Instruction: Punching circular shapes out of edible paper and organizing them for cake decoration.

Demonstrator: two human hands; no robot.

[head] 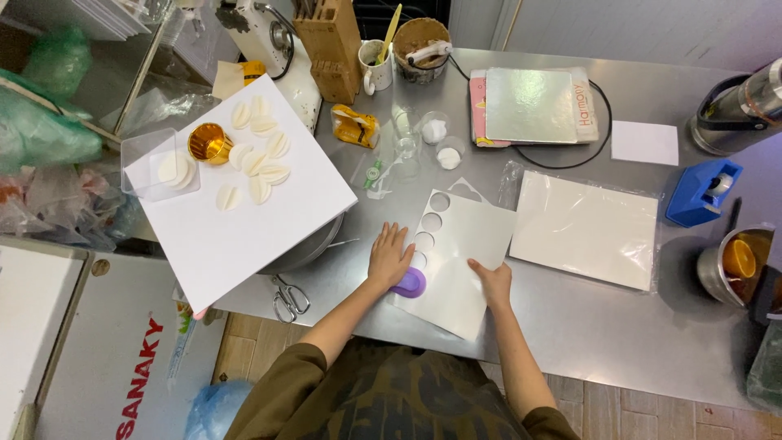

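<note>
Stainless steel table (pixel 586 326) is seen from above, crowded with kitchen and craft items. A white sheet (pixel 460 261) with a row of punched round holes lies at the near edge. It is pressed flat by the left hand (pixel 389 259), fingers spread and open, beside a purple round cutter (pixel 410 283) — touched at the heel of the palm. The sheet's lower right edge is pinned by the right hand (pixel 493 281), fingers curled; nothing is gripped. Scissors (pixel 289 298) lie left — apart.
</note>
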